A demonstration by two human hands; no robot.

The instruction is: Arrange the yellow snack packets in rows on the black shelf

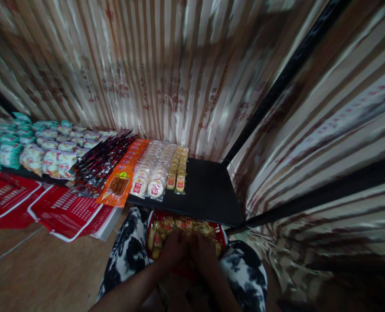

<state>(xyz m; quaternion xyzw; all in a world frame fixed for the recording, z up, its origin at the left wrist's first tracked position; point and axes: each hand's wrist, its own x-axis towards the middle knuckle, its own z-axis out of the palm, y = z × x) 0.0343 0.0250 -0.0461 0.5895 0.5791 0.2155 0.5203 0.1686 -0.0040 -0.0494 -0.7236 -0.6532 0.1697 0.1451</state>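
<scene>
My left hand (174, 249) and my right hand (203, 251) are low in the head view, side by side over a red basket (221, 236) of small yellow snack packets (166, 227) that rests between my knees. Both hands are dark and blurred, with fingers curled down into the packets. What each one grips is hidden. Just beyond the basket is a black shelf (208, 190), where two short rows of the same yellow packets (178, 171) lie beside clear packs of round white cakes (153, 173).
Further left on the shelf lie orange packets (124, 173), dark red-black packets (98, 167) and white-and-teal bags (33, 149). Red baskets (65, 212) lie flat on the wooden floor at left. Striped fabric walls with black poles (277, 86) close in behind and to the right.
</scene>
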